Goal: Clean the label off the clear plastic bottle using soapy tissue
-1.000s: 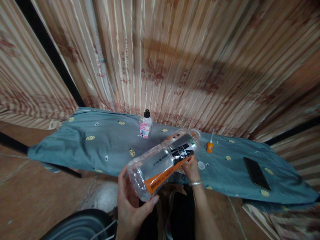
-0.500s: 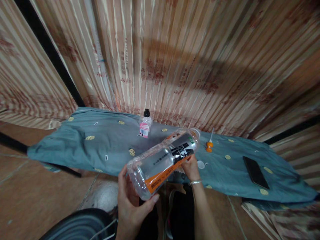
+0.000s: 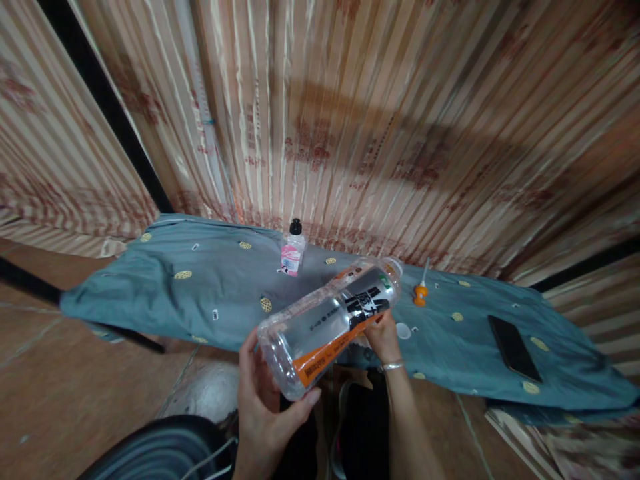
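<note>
A large clear plastic bottle (image 3: 327,323) with a silver, black and orange label is held tilted above the cloth-covered surface, its neck up to the right. My left hand (image 3: 270,400) cups the base, thumb on the near side and fingers around the far side. Beneath the label's right part, my right hand (image 3: 384,337) grips the bottle, its fingers partly hidden behind it. A small clear bottle (image 3: 293,250) with a black cap and pink label stands behind. An orange-handled tool (image 3: 421,293) with a thin pale shaft and a white round cap (image 3: 403,331) lie to the right.
A teal patterned cloth (image 3: 225,293) covers the low surface. On its right lies a black phone (image 3: 514,347). Striped curtains (image 3: 320,133) hang close behind, with dark metal poles (image 3: 105,100) at the sides. A round black object (image 3: 155,450) stands at lower left.
The whole view has shifted slightly. Both hands keep the same hold on the large bottle, and its tilt is nearly unchanged.
</note>
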{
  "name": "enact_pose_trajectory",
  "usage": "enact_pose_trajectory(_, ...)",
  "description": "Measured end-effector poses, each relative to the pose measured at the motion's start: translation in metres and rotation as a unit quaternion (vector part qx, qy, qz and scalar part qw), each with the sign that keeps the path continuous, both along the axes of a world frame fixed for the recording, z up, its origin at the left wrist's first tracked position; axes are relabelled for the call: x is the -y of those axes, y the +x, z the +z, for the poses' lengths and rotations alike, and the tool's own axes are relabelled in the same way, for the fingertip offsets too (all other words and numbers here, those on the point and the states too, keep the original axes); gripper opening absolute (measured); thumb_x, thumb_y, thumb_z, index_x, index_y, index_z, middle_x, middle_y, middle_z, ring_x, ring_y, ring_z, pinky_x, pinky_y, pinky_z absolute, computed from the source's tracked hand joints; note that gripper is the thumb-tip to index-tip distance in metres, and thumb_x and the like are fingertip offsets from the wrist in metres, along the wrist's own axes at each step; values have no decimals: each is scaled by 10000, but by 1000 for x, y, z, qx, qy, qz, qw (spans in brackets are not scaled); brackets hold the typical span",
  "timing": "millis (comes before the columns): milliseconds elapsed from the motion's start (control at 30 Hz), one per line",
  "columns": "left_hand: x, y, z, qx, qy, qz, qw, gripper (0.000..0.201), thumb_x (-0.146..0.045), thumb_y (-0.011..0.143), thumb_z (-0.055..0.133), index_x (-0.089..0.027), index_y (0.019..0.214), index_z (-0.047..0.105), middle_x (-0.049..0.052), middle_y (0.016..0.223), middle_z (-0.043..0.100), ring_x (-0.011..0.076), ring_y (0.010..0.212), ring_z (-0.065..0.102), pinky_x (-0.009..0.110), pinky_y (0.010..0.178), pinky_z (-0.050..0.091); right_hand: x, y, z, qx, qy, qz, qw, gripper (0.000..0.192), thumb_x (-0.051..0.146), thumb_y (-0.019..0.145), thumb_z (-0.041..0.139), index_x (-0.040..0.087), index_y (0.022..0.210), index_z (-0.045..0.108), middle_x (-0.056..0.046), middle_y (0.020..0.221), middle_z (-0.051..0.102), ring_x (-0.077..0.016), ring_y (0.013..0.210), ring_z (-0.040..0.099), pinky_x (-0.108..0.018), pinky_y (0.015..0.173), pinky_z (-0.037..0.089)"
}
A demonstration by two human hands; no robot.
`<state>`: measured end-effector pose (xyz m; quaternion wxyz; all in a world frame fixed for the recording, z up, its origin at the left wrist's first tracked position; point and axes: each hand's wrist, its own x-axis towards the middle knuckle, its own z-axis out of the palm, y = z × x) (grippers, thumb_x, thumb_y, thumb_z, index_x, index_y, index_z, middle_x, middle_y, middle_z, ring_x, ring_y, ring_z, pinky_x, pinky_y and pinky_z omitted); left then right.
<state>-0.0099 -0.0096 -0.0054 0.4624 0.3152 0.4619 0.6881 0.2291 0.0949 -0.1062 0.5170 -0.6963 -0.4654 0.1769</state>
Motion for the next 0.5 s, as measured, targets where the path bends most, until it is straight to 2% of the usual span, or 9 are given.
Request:
enact_pose_trajectory(333, 0, 2, 4, 0, 5, 3, 1000, 905, -344, 542, 1031, -273, 1342, 614, 73, 1254, 739, 308, 1104, 778, 366, 908, 652, 0, 0, 0, -19, 6, 12, 1000, 530, 564, 581, 830, 267, 941, 579, -84, 928, 795, -317, 876, 753, -482, 837, 617)
enact_pose_trajectory(500, 0, 1, 5, -17, 3, -3, 1000, 901, -382, 558, 1027, -279, 1347, 605, 74, 1250, 732, 316, 1097, 776, 384, 905, 655, -1, 1, -1, -15, -7, 8, 1000, 517, 526, 565, 865, 277, 911, 573, -72, 887, 793, -315, 867, 757, -444, 785, 622)
